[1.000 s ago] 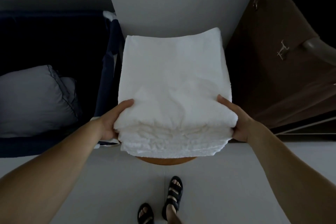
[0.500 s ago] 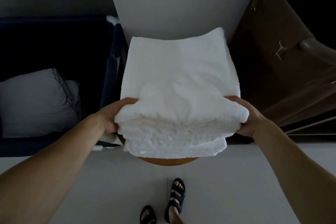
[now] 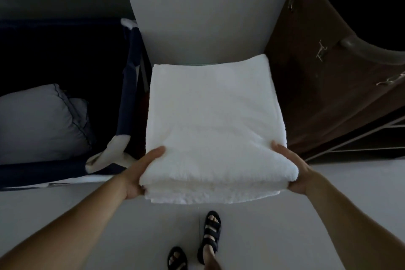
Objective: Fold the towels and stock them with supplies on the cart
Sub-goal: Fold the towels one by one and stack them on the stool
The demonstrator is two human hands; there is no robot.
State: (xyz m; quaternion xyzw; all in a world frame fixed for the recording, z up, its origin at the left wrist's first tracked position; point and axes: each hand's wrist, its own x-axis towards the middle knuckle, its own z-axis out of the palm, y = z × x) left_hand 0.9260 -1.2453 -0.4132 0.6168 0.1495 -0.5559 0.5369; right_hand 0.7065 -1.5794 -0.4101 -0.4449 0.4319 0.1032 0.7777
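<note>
The stack of towels (image 3: 210,120) is being held up in front of the person, over the pale floor (image 3: 285,237). It is white, thick and square, with fluffy terry pile and rounded folds layering along its near edge. The left grip (image 3: 140,173) is clasping the near left corner, thumb pressing on top and fingers tucking out of sight beneath. The right grip (image 3: 291,169) is clasping the near right corner likewise. A smooth grey pillow (image 3: 39,123) is lying to the left, and a brown cabinet (image 3: 328,72) with metal catches is standing to the right.
</note>
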